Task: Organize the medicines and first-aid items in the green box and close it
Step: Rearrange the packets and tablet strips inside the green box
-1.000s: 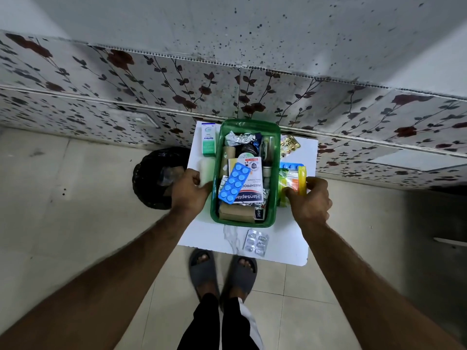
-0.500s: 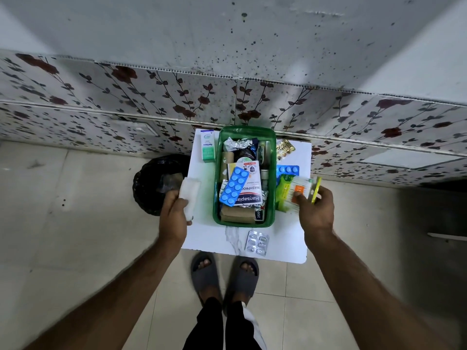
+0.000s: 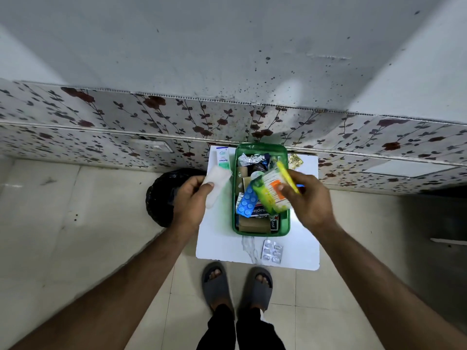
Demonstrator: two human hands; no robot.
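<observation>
I see the rounded, glossy green box point(image 3: 261, 229) on the white table point(image 3: 300, 248), crammed with crinkled foil and cartons. The right hand point(image 3: 312, 198) grips a flat yellow-green packet point(image 3: 271, 192), now above the box, previously beside it. The left hand point(image 3: 190, 200) pinches a soft white pad point(image 3: 216, 180) left of the box. A silver blister strip point(image 3: 272, 251) lies nearer me.

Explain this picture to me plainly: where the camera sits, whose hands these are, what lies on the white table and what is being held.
There is no machine: a person wears one camera on the head, looking down at both bare hands. The left hand holds a white pad. The right hand holds a green and yellow packet over the open green box, which is full of medicines. On the white table outside the box lie a silver blister strip, a white and green carton and a gold strip.
</observation>
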